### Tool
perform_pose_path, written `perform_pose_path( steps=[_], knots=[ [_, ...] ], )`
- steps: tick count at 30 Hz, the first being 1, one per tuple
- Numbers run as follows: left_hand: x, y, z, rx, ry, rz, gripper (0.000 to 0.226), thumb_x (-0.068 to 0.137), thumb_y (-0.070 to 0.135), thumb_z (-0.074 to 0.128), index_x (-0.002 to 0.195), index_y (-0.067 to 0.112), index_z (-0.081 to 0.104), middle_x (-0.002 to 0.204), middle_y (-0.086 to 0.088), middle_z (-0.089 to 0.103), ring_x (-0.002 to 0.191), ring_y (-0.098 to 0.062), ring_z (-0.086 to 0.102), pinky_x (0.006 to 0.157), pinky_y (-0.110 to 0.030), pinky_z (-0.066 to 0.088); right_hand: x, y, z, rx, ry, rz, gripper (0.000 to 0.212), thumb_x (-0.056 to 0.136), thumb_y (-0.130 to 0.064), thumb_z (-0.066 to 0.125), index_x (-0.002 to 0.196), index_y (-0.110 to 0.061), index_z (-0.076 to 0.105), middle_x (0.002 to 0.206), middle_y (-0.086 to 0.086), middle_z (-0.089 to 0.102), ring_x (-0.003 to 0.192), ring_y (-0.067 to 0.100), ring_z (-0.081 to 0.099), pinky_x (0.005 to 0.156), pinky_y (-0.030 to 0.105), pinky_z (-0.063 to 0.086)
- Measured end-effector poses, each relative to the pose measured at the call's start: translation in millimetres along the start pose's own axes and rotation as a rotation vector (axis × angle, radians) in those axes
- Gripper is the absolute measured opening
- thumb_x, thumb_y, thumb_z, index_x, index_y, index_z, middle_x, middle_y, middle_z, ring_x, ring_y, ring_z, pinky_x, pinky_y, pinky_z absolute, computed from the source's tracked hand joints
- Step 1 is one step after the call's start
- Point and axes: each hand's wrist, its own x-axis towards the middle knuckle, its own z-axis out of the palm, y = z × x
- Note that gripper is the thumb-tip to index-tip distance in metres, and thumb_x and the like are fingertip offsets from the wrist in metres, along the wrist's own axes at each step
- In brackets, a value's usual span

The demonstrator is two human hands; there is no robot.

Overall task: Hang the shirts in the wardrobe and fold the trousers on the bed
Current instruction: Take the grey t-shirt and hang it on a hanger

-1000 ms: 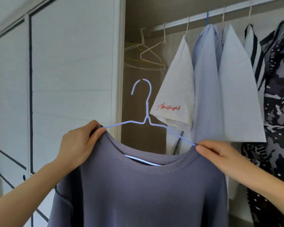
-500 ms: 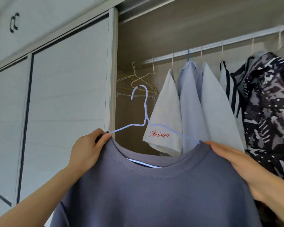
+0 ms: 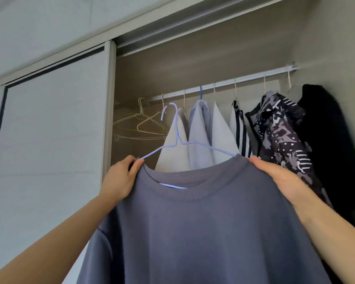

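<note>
Head view: the grey shirt hangs on a blue wire hanger, held up in front of the open wardrobe. It is below the rail and not yet hooked on. The left hand pinches the shirt's shoulder at 9 o'clock of the collar. The right hand grips the other shoulder at 3 o'clock. Both close on cloth, seemingly with the wire under it.

The hook stands at 12 o'clock of the collar, and its tip overlaps the empty hangers at its 9 o'clock and the pale hung shirts at its 3 o'clock. How far in front of them it sits I cannot tell.

Risks, as I judge them:
- The hook may snag an empty hanger or a hung shirt on the way up, because the free gap on the rail looks narrow.
- With only the shoulders held, the thin wire can twist, so the hook turns and misses the rail.
- The wide collar may slide off one arm if the hanger tilts.
</note>
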Motion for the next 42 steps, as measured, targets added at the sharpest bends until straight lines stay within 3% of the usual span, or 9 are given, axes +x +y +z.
perform_pose_path(
  steps=[5, 11, 19, 24, 28, 33, 35, 38, 42],
  knots=[
    [27, 20, 17, -0.023, 0.047, 0.003, 0.038, 0.101, 0.043, 0.042, 0.110, 0.016, 0.068, 0.118, -0.005, 0.065, 0.111, -0.024, 0.057, 0.090, -0.038, 0.045, -12, 28, 40, -0.143, 0.000, 0.059, 0.035, 0.063, -0.037, 0.072, 0.086, -0.011, 0.080, 0.094, 0.009, 0.075, 0.081, 0.017, 0.072, 0.073, 0.023, 0.059],
    [52, 50, 25, -0.156, -0.082, -0.055, 0.057, 0.102, 0.036, 0.046, 0.153, 0.017, 0.030, 0.160, -0.004, 0.027, 0.148, -0.020, 0.023, 0.119, -0.034, 0.018, 9, 12, 72, -0.163, 0.087, -0.035, 0.022, 0.082, -0.025, 0.065, 0.091, -0.007, 0.072, 0.077, 0.004, 0.074, 0.066, 0.012, 0.069, 0.060, 0.019, 0.054],
    [52, 78, 27, -0.512, -0.258, 0.046, 0.041, 0.102, 0.031, 0.048, 0.142, 0.030, 0.044, 0.150, -0.001, 0.045, 0.131, -0.014, 0.047, 0.116, -0.038, 0.031, 52, 24, 136, -0.290, 0.152, -0.196, 0.026, 0.095, -0.005, 0.052, 0.070, -0.008, 0.058, 0.053, 0.004, 0.059, 0.047, 0.010, 0.057, 0.043, 0.012, 0.043],
    [52, 70, 6, -0.820, -0.282, 0.091, 0.037, 0.104, 0.031, 0.043, 0.140, 0.033, 0.045, 0.134, 0.012, 0.054, 0.124, -0.007, 0.052, 0.105, -0.039, 0.047, 117, 48, 185, -0.450, 0.228, -0.261, 0.030, 0.098, -0.010, 0.048, 0.069, -0.012, 0.050, 0.078, 0.013, 0.054, 0.077, 0.024, 0.054, 0.076, 0.034, 0.046],
    [47, 44, -6, -0.983, -0.367, 0.110, 0.041, 0.099, 0.040, 0.046, 0.141, 0.042, 0.044, 0.137, 0.016, 0.055, 0.127, -0.006, 0.052, 0.104, -0.035, 0.047, 171, 68, 216, -0.531, 0.323, -0.310, 0.020, 0.098, -0.007, 0.044, 0.079, -0.003, 0.052, 0.077, 0.013, 0.050, 0.075, 0.022, 0.050, 0.066, 0.026, 0.040],
    [59, 14, -16, -0.929, -0.444, 0.228, 0.081, 0.074, 0.038, 0.082, 0.143, 0.043, 0.039, 0.135, 0.022, 0.055, 0.123, 0.002, 0.053, 0.102, -0.027, 0.046, 217, 79, 262, -0.678, 0.386, -0.397, 0.016, 0.084, -0.018, 0.046, 0.083, -0.005, 0.056, 0.095, 0.016, 0.057, 0.095, 0.029, 0.059, 0.079, 0.035, 0.046],
    [66, 5, -13, -0.786, -0.414, 0.285, 0.096, 0.068, 0.035, 0.086, 0.148, 0.039, 0.032, 0.134, 0.023, 0.055, 0.120, 0.006, 0.052, 0.098, -0.019, 0.044, 231, 85, 270, -0.767, 0.439, -0.385, 0.029, 0.089, -0.014, 0.047, 0.108, 0.005, 0.060, 0.115, 0.021, 0.059, 0.108, 0.033, 0.057, 0.088, 0.035, 0.046],
    [75, -10, 9, -0.470, -0.224, 0.352, 0.095, 0.077, 0.011, 0.078, 0.151, 0.032, 0.023, 0.129, 0.019, 0.050, 0.110, 0.008, 0.052, 0.083, -0.004, 0.040, 257, 91, 270, -0.835, 0.428, -0.354, 0.029, 0.091, -0.008, 0.046, 0.113, 0.007, 0.057, 0.119, 0.023, 0.056, 0.111, 0.036, 0.054, 0.088, 0.035, 0.045],
    [88, -27, 35, -0.344, -0.022, 0.207, 0.080, 0.085, -0.001, 0.058, 0.147, 0.034, 0.022, 0.114, 0.001, 0.059, 0.101, -0.020, 0.061, 0.081, -0.031, 0.053, 283, 103, 273, -0.964, 0.483, -0.388, 0.035, 0.091, -0.006, 0.047, 0.121, 0.011, 0.051, 0.126, 0.025, 0.050, 0.117, 0.034, 0.050, 0.076, 0.023, 0.036]
  ],
)
